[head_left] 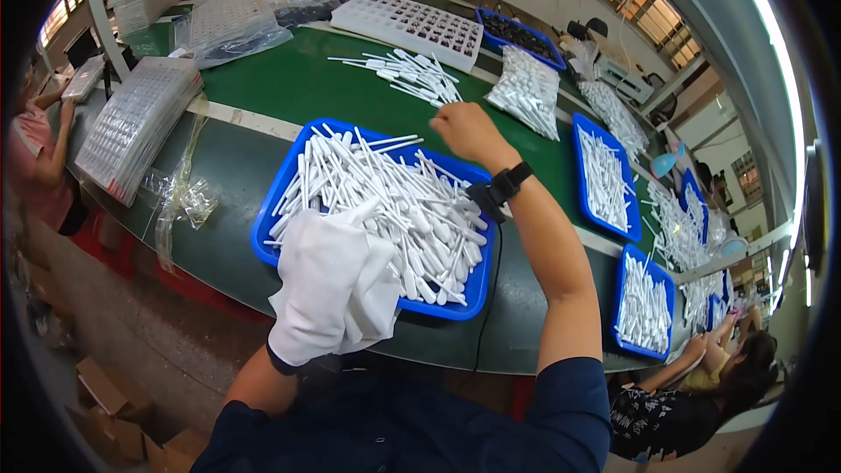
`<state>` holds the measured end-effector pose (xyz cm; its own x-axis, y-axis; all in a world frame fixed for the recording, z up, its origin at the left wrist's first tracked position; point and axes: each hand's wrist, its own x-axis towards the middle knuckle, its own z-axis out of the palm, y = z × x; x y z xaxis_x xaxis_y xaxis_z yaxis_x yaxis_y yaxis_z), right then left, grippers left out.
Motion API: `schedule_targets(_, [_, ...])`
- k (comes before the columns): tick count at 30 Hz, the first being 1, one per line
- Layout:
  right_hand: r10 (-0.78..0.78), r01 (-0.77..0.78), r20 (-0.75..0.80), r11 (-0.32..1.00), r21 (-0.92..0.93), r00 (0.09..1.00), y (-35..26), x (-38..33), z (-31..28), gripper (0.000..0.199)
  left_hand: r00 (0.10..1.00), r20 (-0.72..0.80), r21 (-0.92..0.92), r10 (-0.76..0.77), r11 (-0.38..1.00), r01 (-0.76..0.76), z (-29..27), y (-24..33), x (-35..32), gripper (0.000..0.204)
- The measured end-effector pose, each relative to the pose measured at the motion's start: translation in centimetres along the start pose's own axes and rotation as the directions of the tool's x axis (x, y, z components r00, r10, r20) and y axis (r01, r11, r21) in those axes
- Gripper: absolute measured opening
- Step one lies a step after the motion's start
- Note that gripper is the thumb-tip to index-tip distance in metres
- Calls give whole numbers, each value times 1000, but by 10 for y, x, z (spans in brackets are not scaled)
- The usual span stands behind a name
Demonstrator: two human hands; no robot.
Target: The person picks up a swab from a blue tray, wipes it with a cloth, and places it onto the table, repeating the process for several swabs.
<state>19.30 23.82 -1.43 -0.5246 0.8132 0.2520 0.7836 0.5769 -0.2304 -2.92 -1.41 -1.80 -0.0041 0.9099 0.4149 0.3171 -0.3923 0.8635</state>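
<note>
My left hand (320, 276), in a white glove, is over the near left side of a blue tray (261, 241). Its fingers curl closed around a bunched white cloth (378, 285), whose folds hang down toward me. Heaped white plastic sticks (394, 201), thin at one end and broad at the other, fill the tray. Bare except for a black wrist device, my right hand (473, 133) reaches past the tray's far edge with its fingers curled in. Whatever it may hold is hidden. Just beyond it, a loose pile of similar sticks (420, 79) lies on the green belt (280, 79).
A white foam tray (407, 28) with dark pieces lies across the far side. Bagged white parts (526, 88) and more blue trays (604, 180) sit to the right. Clear plastic trays (140, 123) are stacked left. Co-workers sit at left (44, 144) and lower right (692, 394).
</note>
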Motion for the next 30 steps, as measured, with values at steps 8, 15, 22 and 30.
schedule_targets(8, [82, -68, 108, 990, -124, 991, 81, 56, 35, 21, 974, 227, 521, -13, 846, -110, -8, -16, -4, 15])
schedule_targets(15, [141, -106, 128, 964, -245, 982, 97, 90, 70, 19, 971, 224, 268, 86, 952, -146, -15, -23, -6, 25])
schedule_targets(22, [177, -187, 96, 977, 100, 979, 36, 48, 10, 18, 880, 226, -390, -417, 789, 474, -11, -6, -5, 32])
schedule_targets(30, [-134, -190, 290, 493, 849, 948, -136, -112, -28, 24, 991, -79, 266, -110, 956, 127, 1, 24, 7, 52])
